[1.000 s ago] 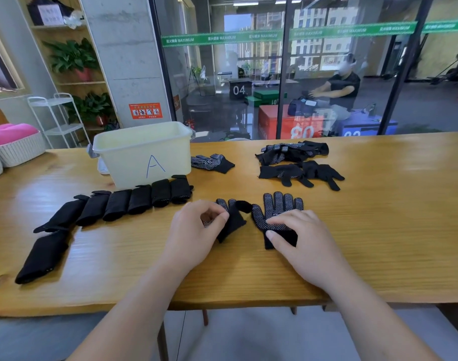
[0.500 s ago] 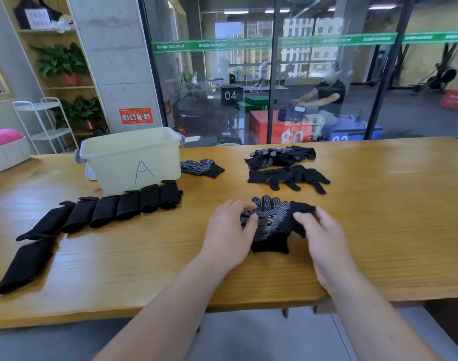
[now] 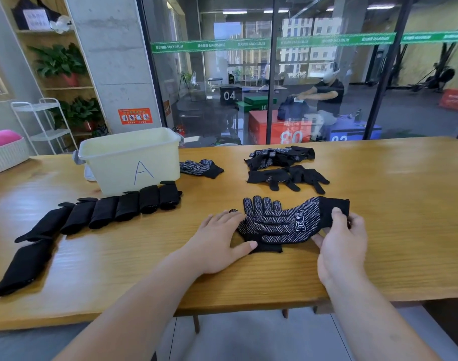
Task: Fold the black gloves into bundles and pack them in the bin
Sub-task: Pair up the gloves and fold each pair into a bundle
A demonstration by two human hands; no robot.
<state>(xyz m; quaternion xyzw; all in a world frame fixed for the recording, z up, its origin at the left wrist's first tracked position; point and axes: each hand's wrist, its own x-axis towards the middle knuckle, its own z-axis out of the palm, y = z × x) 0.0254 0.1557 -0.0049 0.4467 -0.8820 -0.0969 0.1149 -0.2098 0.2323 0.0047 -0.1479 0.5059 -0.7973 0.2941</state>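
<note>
A long wooden table point(image 3: 379, 204) stands before a glass wall banded with a green strip point(image 3: 274, 43). Beyond the glass, upper right, a person in black point(image 3: 327, 92) is seen among numbered boxes, one red point(image 3: 282, 126), one black marked 04 point(image 3: 229, 95). At left: potted plants point(image 3: 58, 61), a white rack point(image 3: 40, 118) and a concrete pillar point(image 3: 113, 61) bearing an orange sign point(image 3: 135, 116).

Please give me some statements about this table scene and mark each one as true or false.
1. The right hand pinches the cuff of the dotted glove. True.
2. The bin is marked B. False: it is marked A.
3. The left hand is a closed fist. False: its fingers lie straight at the glove's edge.
4. The folded bundles lie on the table in front of the bin. True.
</note>
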